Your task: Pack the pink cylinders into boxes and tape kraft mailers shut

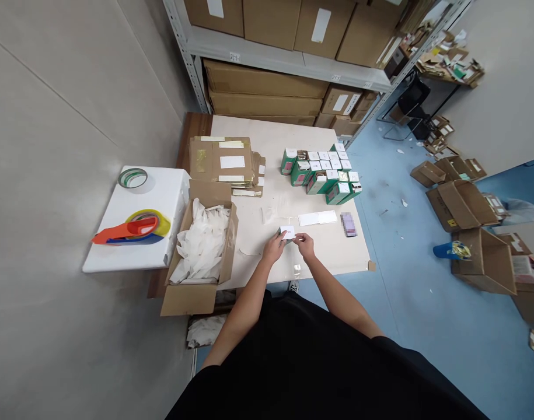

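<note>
You have a grey rack (288, 55) standing past the far edge of the table (337, 251), whose right edge borders open blue floor (376, 233). Off the left edge, a white block (113, 256) carries one green tape roll (125, 178) and one orange-red tool (118, 234) lying over yellow and blue items. One open carton (232, 245) of white packing fills the left end, its near flap reaching past the front edge, so your room on that side is tight. Behind it, toward the far left corner, lies one stack of flattened cardboard (212, 169); its layers can't be counted. Near the far right corner you have more than a dozen green-and-white boxes (323, 165); overlaps hide the exact number. Bare tabletop runs between them and your hands. Inward from the middle of the front edge, your left hand (273, 248) grips one small white-topped box (288, 230), while your right hand (305, 245) pinches its right edge. Two white cards (318, 218) lie beyond your right hand, and one blurred purple stack (348, 224) sits near the right edge.
</note>
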`<action>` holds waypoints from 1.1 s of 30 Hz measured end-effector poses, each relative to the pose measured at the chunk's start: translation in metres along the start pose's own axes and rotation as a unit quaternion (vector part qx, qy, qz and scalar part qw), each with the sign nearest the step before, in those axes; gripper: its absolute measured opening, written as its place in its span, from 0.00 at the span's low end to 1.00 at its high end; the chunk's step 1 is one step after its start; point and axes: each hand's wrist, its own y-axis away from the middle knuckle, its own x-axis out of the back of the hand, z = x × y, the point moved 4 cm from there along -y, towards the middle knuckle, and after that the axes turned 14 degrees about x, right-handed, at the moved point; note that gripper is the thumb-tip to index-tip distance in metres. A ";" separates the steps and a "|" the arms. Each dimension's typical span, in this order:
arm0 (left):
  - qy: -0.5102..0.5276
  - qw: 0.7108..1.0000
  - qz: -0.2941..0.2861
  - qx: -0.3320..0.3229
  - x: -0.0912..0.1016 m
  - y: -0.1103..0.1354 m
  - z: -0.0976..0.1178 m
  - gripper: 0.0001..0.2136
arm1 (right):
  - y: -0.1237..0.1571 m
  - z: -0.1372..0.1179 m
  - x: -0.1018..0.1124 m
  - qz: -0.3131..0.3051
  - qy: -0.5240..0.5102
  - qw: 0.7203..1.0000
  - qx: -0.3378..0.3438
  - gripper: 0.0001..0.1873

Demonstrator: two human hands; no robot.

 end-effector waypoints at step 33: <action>-0.036 0.987 0.032 0.154 0.083 -0.063 -0.039 0.44 | -0.069 -0.035 -0.125 -0.263 0.066 0.957 0.102 0.40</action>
